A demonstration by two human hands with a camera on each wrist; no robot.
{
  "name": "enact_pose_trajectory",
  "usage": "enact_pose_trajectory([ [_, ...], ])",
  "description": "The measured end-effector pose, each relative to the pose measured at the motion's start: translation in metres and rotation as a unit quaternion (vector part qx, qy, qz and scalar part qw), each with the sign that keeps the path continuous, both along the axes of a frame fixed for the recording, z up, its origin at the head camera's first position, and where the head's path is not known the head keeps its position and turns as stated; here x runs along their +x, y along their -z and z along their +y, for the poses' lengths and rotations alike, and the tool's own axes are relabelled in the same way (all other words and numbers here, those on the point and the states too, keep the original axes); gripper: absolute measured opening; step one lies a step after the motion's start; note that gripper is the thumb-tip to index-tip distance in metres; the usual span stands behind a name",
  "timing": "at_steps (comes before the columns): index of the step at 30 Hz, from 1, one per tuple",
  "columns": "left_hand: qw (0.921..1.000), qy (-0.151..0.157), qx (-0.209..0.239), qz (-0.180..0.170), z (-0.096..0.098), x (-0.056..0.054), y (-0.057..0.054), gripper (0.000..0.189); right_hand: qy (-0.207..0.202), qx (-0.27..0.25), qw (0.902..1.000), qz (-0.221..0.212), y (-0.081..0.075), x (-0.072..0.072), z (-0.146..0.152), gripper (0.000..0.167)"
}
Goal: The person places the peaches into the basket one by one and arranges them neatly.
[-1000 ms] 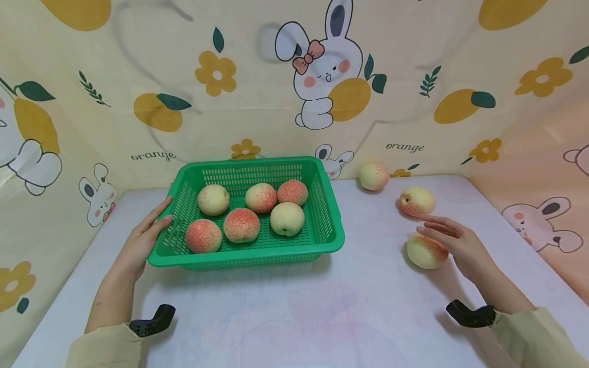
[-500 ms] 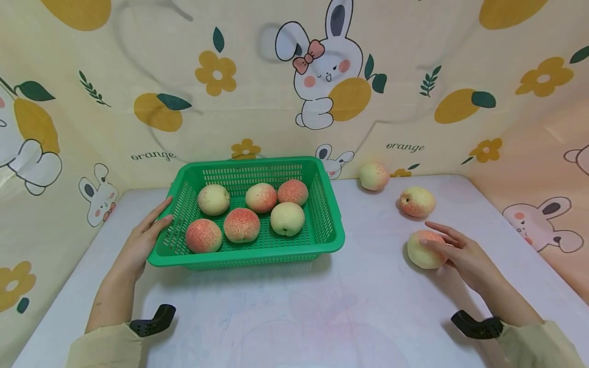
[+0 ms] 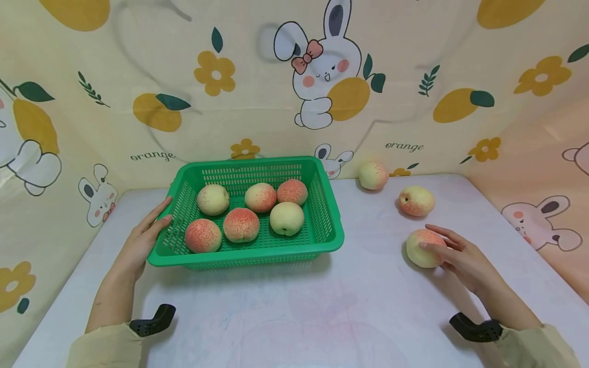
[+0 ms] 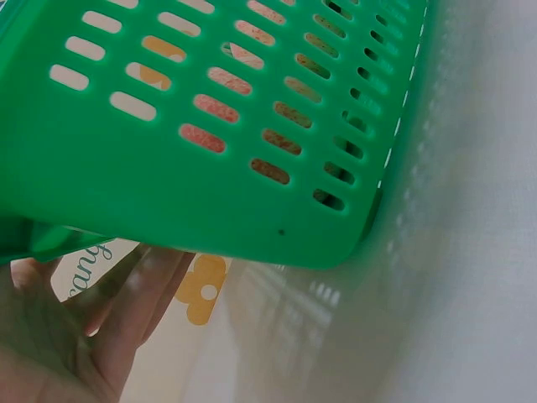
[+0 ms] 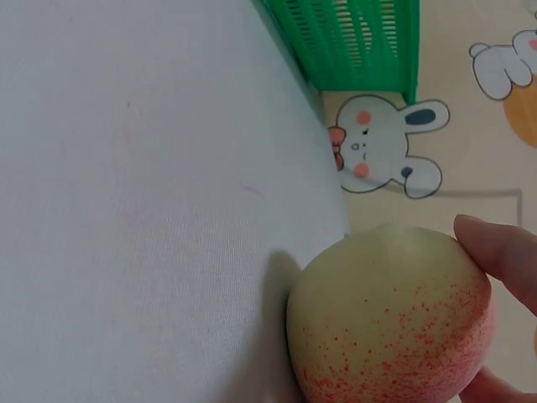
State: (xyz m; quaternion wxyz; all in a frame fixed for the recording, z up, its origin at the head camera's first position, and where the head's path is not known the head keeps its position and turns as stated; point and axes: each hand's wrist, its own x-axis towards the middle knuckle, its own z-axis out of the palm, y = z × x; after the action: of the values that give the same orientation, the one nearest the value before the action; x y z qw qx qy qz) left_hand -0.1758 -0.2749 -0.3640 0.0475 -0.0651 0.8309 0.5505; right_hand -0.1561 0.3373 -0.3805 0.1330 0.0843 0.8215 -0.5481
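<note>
My left hand (image 3: 140, 240) holds the left end of a green plastic basket (image 3: 250, 257), with fingertips at its rim. In the left wrist view some fingers (image 4: 138, 294) pass behind the basket's slotted wall (image 4: 151, 189). Several red and pale yellow peaches lie inside, among them a speckled red peach (image 3: 241, 225) and a pale peach (image 3: 287, 219). On the right, my right hand (image 3: 465, 260) grips a peach (image 3: 421, 250) on the table, thumb on the near side and fingers round the far side. The right wrist view shows this peach (image 5: 390, 319) between fingertips.
Two more peaches lie behind the right hand: one yellow-red peach (image 3: 416, 201) and one peach (image 3: 373, 176) by the back cloth. A printed cloth (image 3: 257, 102) with rabbits and oranges hangs behind the white table (image 3: 294, 317). Black devices (image 3: 154, 321) sit on both wrists.
The right hand has come down from above the peach, and its thumb and fingers have closed round it. The left hand, the basket and the other peaches stay in place.
</note>
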Motion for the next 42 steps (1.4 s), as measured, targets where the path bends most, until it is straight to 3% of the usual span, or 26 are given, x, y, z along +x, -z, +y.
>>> enact_pose_trajectory([
  [13, 0.9999, 0.000, 0.010, -0.002, -0.002, 0.001, -0.002, 0.059, 0.018, -0.042, 0.9988, -0.017, -0.006, -0.005, -0.009, 0.030],
  [20, 0.9998, -0.002, 0.019, 0.001, -0.002, 0.000, -0.002, 0.058, 0.004, -0.039, 0.9991, -0.018, -0.008, -0.013, -0.020, 0.043],
  [29, 0.9994, -0.002, 0.033, 0.007, -0.001, 0.000, -0.001, 0.059, -0.003, -0.101, 0.9949, 0.002, -0.010, -0.020, -0.044, 0.039],
  [42, 0.9995, -0.004, 0.028, 0.009, 0.002, 0.002, -0.003, 0.058, -0.040, -0.122, 0.9915, 0.024, -0.023, -0.033, -0.079, 0.047],
])
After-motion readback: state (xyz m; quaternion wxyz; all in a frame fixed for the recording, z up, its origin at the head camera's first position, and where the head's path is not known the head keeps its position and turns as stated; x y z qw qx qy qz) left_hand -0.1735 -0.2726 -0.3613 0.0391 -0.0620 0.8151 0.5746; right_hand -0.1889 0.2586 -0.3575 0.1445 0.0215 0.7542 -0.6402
